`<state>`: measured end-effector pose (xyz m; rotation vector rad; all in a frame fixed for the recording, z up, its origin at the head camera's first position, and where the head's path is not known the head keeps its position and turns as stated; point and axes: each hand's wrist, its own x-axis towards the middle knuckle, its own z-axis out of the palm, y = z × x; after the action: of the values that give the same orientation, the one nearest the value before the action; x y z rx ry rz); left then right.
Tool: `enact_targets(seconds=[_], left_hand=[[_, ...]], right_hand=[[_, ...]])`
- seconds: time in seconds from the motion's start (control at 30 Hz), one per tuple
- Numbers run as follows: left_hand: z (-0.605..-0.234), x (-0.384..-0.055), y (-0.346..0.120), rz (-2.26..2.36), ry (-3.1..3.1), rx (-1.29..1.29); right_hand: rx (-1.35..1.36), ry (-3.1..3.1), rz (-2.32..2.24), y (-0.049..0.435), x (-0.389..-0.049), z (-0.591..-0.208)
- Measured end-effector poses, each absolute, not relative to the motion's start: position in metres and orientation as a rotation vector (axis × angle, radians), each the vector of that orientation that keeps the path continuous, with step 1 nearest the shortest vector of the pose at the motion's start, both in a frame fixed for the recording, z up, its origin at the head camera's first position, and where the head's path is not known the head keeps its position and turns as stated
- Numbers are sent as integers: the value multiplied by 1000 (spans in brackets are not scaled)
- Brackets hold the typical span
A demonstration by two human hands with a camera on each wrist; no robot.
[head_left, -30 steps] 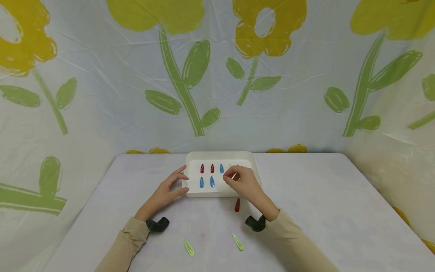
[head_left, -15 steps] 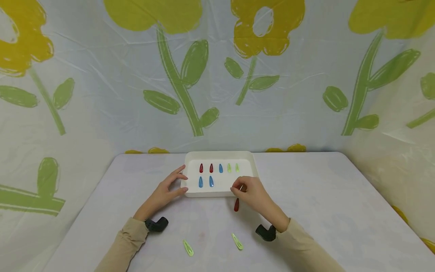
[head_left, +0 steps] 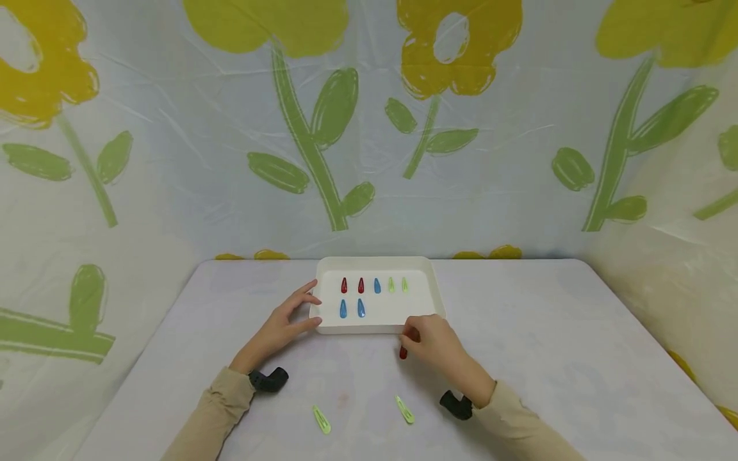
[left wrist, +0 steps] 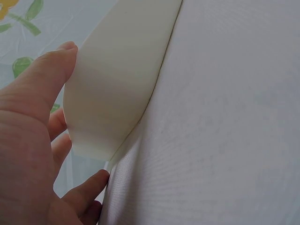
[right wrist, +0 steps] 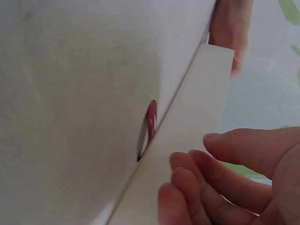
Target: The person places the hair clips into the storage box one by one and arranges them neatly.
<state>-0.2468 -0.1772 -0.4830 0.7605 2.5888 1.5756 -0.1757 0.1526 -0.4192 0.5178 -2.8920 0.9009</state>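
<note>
A white tray point(head_left: 375, 330) holds two red, several blue and two light green hair clips in two rows. At its left end, my left hand point(head_left: 284, 325) rests spread, with thumb and fingertips against the rim; in the left wrist view the thumb point(left wrist: 56, 70) meets the tray's wall point(left wrist: 117, 70). My right hand point(head_left: 435, 346) hovers at the tray's front, over a red hair clip point(head_left: 403, 353) on the table, which it partly hides in the head view. The right wrist view shows that red hair clip point(right wrist: 151, 124) apart from the fingers, with nothing between thumb and fingers.
Two light green hair clips lie on the table nearer me, one at left point(head_left: 321, 419) and one at right point(head_left: 405, 410). A flower-printed curtain point(head_left: 369, 128) stands behind the table and at both sides.
My right hand has drawn back from inside the tray, toward me and slightly right, to the red hair clip. Two light green clips in the tray have come into full view. My left hand stays put.
</note>
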Motion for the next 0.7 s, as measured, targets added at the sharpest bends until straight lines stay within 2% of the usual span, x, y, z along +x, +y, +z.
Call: enact_targets(seconds=[0.3, 0.7], left_hand=[[-483, -248, -177, 1545, 2597, 784], [-484, -248, -177, 1564, 2597, 788]], right_hand=[[442, -2946, 753, 151, -171, -429], [475, -2990, 678, 149, -168, -426]])
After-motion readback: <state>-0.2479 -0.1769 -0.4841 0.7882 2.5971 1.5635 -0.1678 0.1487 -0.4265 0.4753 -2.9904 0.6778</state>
